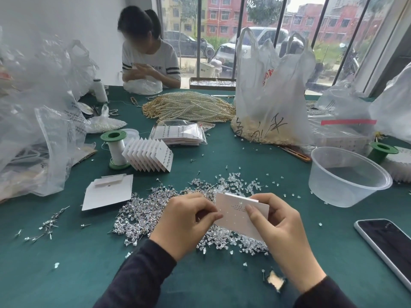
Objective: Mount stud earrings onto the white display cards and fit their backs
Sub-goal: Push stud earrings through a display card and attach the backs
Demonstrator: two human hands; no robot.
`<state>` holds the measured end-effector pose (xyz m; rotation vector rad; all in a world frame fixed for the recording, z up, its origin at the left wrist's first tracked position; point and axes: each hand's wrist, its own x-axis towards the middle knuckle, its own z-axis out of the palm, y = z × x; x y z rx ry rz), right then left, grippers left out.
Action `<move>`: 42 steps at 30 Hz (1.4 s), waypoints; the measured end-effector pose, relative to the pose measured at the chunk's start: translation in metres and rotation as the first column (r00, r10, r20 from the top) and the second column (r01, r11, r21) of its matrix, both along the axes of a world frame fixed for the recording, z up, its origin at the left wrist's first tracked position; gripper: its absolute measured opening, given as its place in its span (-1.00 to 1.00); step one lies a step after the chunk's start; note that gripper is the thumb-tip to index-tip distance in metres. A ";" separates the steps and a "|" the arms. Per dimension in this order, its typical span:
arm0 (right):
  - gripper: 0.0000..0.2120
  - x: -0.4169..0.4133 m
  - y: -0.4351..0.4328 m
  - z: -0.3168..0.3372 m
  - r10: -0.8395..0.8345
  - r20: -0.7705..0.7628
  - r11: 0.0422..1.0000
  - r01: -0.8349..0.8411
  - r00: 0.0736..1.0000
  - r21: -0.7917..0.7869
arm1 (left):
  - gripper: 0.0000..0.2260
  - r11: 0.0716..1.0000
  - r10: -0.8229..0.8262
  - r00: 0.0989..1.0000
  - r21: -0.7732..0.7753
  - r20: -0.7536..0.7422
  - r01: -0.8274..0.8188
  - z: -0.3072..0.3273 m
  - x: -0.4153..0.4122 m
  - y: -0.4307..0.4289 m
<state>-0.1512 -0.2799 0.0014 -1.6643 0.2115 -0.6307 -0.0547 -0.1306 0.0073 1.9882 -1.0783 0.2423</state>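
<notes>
Dark sleeves lead up to two bare hands working close together over the green table (pixel 66 274). Her right hand (pixel 280 227) grips a white card (pixel 238 218) by its right side, thumb laid flat on the printed face and fingers curled behind. Her left hand (pixel 186 221) has its fingers curled, thumb and forefinger pinched at the card's left edge; whether a stud sits between them is too small to tell. The card is held tilted just above a glittering heap of stud earrings (pixel 142 214), which spreads under both hands. Clear backs (pixel 240 181) lie scattered just beyond the heap. To the left a few flat cards (pixel 109 194) lie near a fanned row of cards (pixel 149 156) and a green-ended spool (pixel 115 150). On the right stand a clear plastic bowl (pixel 347 181) and, nearer the edge, a phone (pixel 387 243) lying face up. Further back are a pile of pearl strands (pixel 189 105), a big plastic bag (pixel 271 96), and another person (pixel 149 58) seated across the table.
</notes>
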 end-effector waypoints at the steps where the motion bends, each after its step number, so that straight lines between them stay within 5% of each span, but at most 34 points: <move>1: -0.90 0.000 0.001 0.000 0.001 0.000 1.000 -0.001 1.000 -0.004 | -0.94 1.000 -0.003 1.000 0.012 0.006 0.003 0.000 0.000 0.000; 9: -0.98 -0.001 0.001 0.002 0.031 -0.017 0.998 -0.030 0.999 0.062 | -0.94 0.999 -0.015 1.000 0.047 0.012 0.014 0.000 -0.001 0.000; 12: -0.84 0.001 -0.002 0.000 0.056 -0.067 0.953 -0.034 0.996 0.302 | -0.93 0.999 0.002 0.998 0.046 0.070 -0.005 0.001 -0.002 0.000; 17: -0.77 0.003 -0.008 0.002 0.095 -0.116 0.845 -0.018 0.989 0.534 | -0.57 0.995 -0.005 0.986 0.101 0.169 -0.012 0.003 -0.008 0.000; 31: -0.87 0.004 -0.005 0.003 0.141 -0.146 0.804 -0.027 0.979 0.594 | -0.70 0.998 0.041 0.969 0.036 0.246 -0.051 -0.002 -0.004 0.001; 38: -0.76 0.004 -0.003 0.002 0.194 -0.110 0.783 -0.086 0.975 0.616 | -0.72 0.998 0.053 0.971 0.023 0.235 -0.060 -0.004 -0.002 0.000; 40: -0.69 0.003 -0.004 0.003 0.140 -0.094 0.841 -0.068 0.986 0.537 | -0.78 0.995 0.096 0.968 -0.020 0.230 -0.093 -0.004 0.000 0.000; 42: -0.76 -0.001 -0.011 0.001 -0.033 -0.104 0.977 0.054 0.994 0.207 | -0.85 0.984 0.166 0.970 -0.094 0.176 -0.151 -0.004 0.004 0.001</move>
